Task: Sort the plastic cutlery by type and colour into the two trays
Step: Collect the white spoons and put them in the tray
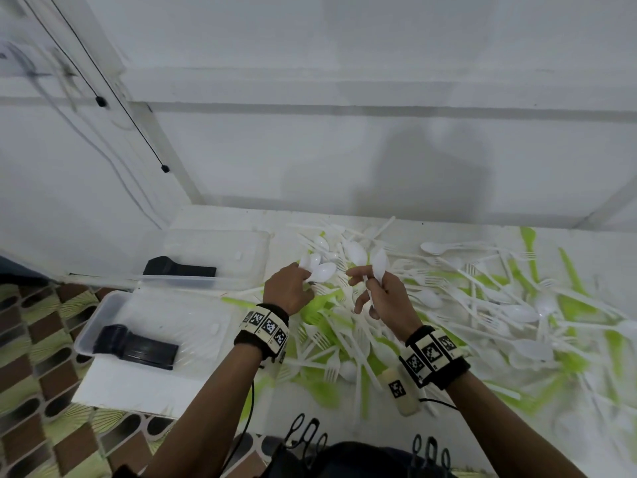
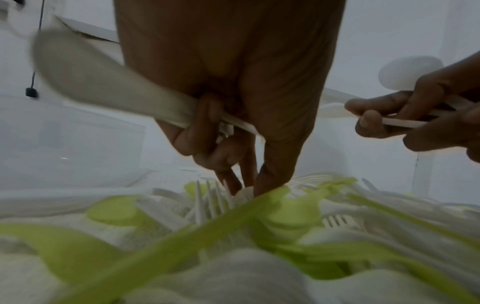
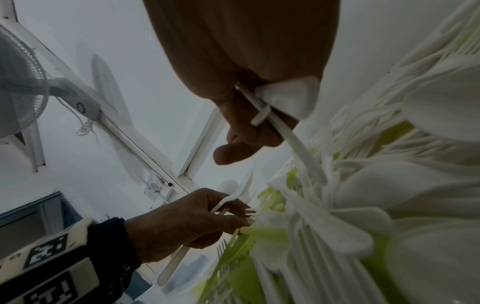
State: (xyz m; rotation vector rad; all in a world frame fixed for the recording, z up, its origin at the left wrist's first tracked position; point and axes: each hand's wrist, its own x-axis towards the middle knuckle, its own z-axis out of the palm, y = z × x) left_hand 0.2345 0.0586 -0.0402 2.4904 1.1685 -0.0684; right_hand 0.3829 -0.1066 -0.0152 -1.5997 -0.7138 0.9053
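Observation:
A big heap of white and lime-green plastic cutlery covers the white table. My left hand grips a bunch of white spoons, bowls pointing away; the left wrist view shows their handles held by curled fingers while two fingers reach down into the pile. My right hand holds white spoons upright, handles crossing the palm. Two clear trays lie to the left: a far tray and a near tray, each with a stack of black cutlery.
A small bottle with a marker tag lies on the pile near my right wrist. The table's left edge drops to a patterned floor. A wall and hanging black cords stand behind; a fan shows in the right wrist view.

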